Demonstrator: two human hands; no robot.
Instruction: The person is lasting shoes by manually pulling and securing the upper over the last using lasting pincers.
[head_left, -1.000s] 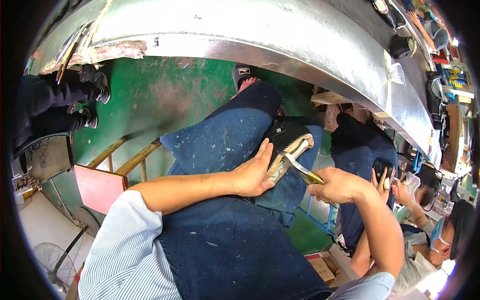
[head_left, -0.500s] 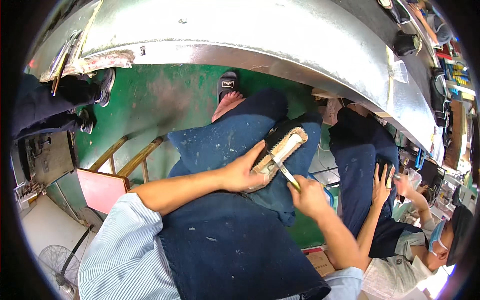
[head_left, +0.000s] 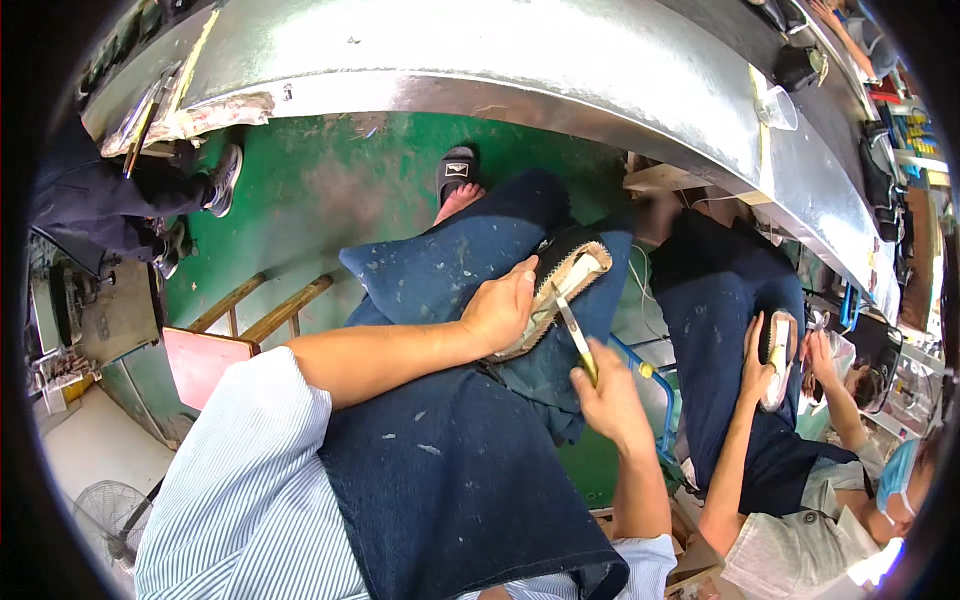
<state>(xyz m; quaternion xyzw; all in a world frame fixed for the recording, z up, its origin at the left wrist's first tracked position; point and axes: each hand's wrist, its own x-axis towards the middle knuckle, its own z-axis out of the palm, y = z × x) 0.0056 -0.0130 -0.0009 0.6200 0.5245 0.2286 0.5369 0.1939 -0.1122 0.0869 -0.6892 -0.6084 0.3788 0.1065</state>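
An unsoled black shoe (head_left: 553, 252) lies across my lap with its underside up. A ragged tan edge runs around a pale, whitish middle. My left hand (head_left: 500, 308) is closed around the shoe's near left side. In my right hand (head_left: 612, 398) is a slim knife-like tool (head_left: 574, 332) with a metal blade and a yellow-green handle. The blade's tip is at the pale underside, near its middle; whether it touches cannot be made out. A dark blue apron (head_left: 430, 470) covers my lap under the shoe.
A long metal-topped bench (head_left: 450, 50) spans the far side. A pink-topped stool (head_left: 205, 365) stands at left, near a fan (head_left: 110, 515). At right, a seated co-worker holds another shoe (head_left: 776, 360). Another person's legs (head_left: 130, 200) show at far left.
My right hand has shifted slightly, and the blade now stands more upright. My left hand has moved up along the shoe. The co-worker's shoe has turned underside up.
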